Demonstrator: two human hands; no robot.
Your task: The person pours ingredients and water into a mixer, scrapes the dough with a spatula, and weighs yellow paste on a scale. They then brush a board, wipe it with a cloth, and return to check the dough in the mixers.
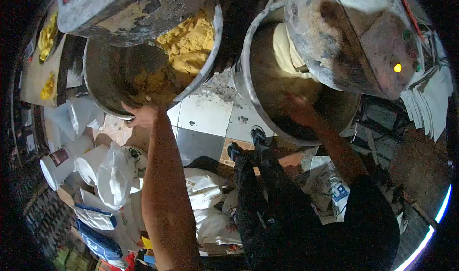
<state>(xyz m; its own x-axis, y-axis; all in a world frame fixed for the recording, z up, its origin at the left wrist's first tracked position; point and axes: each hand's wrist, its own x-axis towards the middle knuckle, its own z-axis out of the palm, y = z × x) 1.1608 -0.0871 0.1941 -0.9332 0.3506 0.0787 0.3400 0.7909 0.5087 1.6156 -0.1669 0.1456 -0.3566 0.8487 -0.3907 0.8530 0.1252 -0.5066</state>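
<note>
Two large metal mixing bowls stand under machine heads. In the left bowl (103,75) lies yellow, crumbly dough (189,44), partly hidden by the machine head above it. My left hand (143,114) is at this bowl's near rim, fingers apart, with nothing seen in it. Pale, smooth dough (286,51) sits at the back of the right bowl (248,75), against the mixer head (344,36). My right hand (297,107) reaches inside the right bowl, below the pale dough; it is dim, and its fingers are blurred.
White buckets (60,168) and plastic bags stand at the left. White sacks (205,189) lie beside my legs. A tray (40,82) with yellow pieces is at the far left. Papers (423,106) hang at the right. Tiled floor (201,113) shows between the bowls.
</note>
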